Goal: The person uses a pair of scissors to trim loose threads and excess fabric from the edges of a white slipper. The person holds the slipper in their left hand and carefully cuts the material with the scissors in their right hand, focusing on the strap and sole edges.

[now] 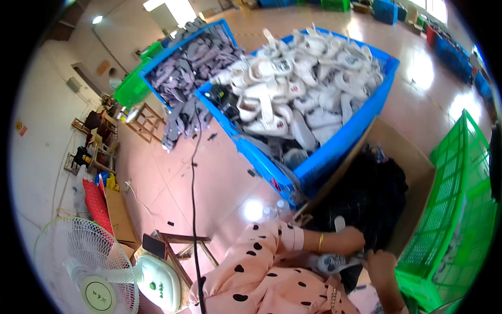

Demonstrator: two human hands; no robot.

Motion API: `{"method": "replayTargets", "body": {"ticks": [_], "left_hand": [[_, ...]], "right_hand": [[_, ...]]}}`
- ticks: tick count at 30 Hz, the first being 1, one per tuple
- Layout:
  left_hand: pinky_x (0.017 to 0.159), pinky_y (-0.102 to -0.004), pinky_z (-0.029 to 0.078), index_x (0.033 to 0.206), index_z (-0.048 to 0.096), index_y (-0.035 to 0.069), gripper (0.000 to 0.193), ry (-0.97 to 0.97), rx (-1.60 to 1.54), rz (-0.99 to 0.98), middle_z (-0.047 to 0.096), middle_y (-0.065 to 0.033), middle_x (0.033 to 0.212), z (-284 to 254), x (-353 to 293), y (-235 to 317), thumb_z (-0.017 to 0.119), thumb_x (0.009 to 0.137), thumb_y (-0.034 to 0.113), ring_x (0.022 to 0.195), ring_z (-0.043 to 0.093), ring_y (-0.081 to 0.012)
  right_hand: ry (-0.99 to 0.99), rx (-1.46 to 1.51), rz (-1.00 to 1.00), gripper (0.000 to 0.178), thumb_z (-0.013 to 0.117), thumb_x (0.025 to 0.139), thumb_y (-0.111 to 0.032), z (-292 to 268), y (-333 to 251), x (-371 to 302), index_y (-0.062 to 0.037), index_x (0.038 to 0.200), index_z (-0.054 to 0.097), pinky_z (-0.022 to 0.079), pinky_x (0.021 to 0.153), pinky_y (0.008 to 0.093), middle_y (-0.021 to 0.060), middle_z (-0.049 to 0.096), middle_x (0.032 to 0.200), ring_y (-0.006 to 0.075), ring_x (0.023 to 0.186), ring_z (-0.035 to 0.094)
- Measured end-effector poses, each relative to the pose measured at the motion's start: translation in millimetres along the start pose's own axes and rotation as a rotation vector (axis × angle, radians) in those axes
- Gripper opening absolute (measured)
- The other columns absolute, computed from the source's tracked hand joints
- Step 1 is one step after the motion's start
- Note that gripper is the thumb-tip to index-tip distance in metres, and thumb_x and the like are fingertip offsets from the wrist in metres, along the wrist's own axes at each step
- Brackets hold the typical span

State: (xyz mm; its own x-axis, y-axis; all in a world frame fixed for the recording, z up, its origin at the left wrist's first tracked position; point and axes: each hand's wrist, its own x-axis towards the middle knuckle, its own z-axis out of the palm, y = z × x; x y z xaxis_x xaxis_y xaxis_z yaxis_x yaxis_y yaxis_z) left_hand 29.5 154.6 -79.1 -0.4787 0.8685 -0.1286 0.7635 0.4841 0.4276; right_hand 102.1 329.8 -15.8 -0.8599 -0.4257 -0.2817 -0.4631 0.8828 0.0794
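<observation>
My left hand (354, 240), with a gold bracelet at its wrist, is closed above my lap, beside the open cardboard box (415, 180). Just to its right my right hand (380, 263) is closed too, its fingers curled inward. What either hand grips, if anything, is hidden. Below and between them lies a white shoe (330, 263) with a dark print, and black material shows next to it. Dark items in black plastic (361, 188) fill the box. A small white tab (340, 224) sticks up behind my left hand.
A blue crate (334, 157) heaped with white shoes (266, 94) stands ahead. Farther left, another blue crate (227, 31) holds grey pieces, some spilled on the floor. Green crates (439, 230) rise at right. A fan (86, 277) and a stool with a white container (157, 282) stand at left.
</observation>
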Motion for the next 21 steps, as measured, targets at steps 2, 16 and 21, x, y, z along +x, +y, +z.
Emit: {"method": "replayTargets", "body": {"ticks": [2,16,21], "left_hand": [[0.064,-0.0411,0.055,0.070,0.073,0.009,0.010,-0.018,-0.054,0.054,0.069,-0.0141,0.071,11,20,6,0.069,0.061,0.011,0.070,0.069,-0.0304],[0.064,-0.0383,0.055,0.080,0.075,0.010,0.010,-0.104,-0.047,-0.030,0.069,-0.0108,0.072,-16,17,-3,0.069,0.076,0.016,0.070,0.069,-0.0282],[0.062,-0.0398,0.053,0.077,0.075,0.010,0.011,-0.066,-0.061,-0.027,0.066,-0.0111,0.067,-13,15,-5,0.069,0.073,0.019,0.066,0.066,-0.0303]], "right_hand": [[-0.100,0.009,0.076,0.027,0.065,0.084,-0.037,10,5,-11,-0.0104,0.088,0.062,0.045,0.059,0.0415,0.0107,0.064,0.074,0.0269,0.069,0.065],[-0.135,0.161,-0.055,0.019,0.063,0.085,-0.020,-15,25,4,-0.0010,0.090,0.061,0.051,0.056,0.0382,0.0118,0.064,0.066,0.0294,0.064,0.066],[-0.071,0.040,-0.085,0.013,0.063,0.076,-0.010,-11,17,6,-0.0002,0.085,0.066,0.052,0.055,0.0352,0.0112,0.064,0.065,0.0267,0.064,0.067]]}}
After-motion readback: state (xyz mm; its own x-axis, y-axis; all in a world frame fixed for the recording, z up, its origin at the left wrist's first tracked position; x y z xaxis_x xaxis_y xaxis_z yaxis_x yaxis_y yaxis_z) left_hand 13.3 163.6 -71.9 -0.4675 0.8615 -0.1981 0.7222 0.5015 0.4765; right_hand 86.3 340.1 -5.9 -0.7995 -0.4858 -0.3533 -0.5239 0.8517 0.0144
